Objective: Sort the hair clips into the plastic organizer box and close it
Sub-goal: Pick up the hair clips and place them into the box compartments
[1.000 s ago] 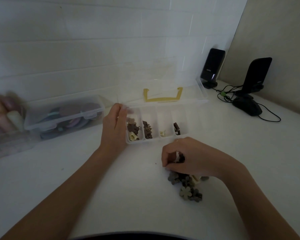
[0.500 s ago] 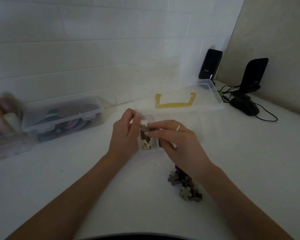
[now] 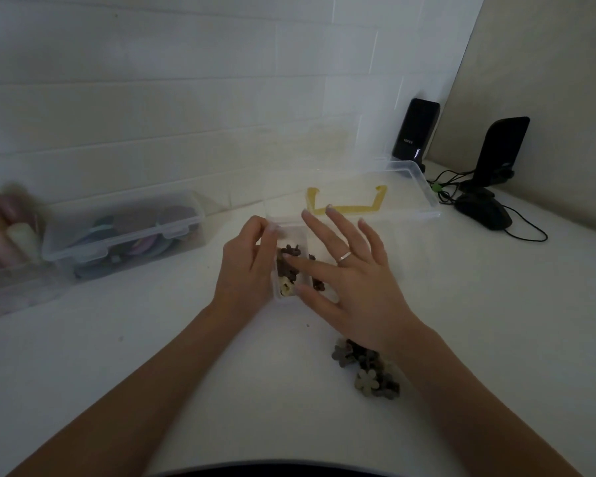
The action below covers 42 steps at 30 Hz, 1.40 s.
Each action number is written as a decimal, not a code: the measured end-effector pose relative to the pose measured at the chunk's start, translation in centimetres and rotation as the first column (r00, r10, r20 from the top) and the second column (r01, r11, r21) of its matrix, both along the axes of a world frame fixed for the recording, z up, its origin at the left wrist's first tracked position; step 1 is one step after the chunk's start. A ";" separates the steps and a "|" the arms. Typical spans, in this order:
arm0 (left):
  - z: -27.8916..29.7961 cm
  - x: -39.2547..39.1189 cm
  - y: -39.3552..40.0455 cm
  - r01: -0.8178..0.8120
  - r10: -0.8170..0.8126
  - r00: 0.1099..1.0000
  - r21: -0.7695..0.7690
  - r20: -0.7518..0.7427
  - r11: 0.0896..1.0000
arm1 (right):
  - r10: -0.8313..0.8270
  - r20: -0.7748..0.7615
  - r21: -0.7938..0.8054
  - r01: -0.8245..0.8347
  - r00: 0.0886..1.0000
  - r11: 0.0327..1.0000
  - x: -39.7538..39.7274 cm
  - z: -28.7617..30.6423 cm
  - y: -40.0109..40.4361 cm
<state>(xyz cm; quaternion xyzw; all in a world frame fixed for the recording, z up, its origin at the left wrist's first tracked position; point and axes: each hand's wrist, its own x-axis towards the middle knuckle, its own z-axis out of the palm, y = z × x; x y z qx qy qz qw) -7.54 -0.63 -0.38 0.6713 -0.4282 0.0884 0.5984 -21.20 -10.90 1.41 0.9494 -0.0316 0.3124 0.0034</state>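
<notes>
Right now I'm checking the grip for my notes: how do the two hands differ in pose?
The left hand curls its fingers around the left end of the organizer box, gripping it; the right hand is spread flat with straight fingers, holding nothing. The left hand stays at the box's edge, while the right hand hovers over the compartments, covering them. The right hand wears a ring; none shows on the left. Both are bare and at the box.

Left hand (image 3: 246, 266) curls its fingers, thumb up; right hand (image 3: 351, 280) spreads flat, fingers straight, forearms both reaching forward.
</notes>
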 end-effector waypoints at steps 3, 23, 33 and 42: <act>0.1 -0.1 0.0 -0.001 0.001 1.000 0.007 0.000 1.000 | -0.105 -0.005 -0.125 0.103 0.994 0.987 0.6 -0.2 0.7; 0.3 0.1 0.1 0.004 -0.002 0.998 0.030 -0.068 1.000 | 0.026 0.209 0.163 -0.061 0.977 0.985 -0.3 1.0 -0.3; 0.0 1.8 0.2 -0.093 0.100 0.980 0.048 -0.173 0.995 | 0.219 0.124 0.429 -0.251 0.968 0.868 -2.2 3.0 -2.6; 0.3 2.3 0.3 -0.164 0.165 0.965 0.022 -0.205 0.986 | 0.239 -0.462 0.450 -0.006 0.854 0.893 -3.2 3.0 -2.6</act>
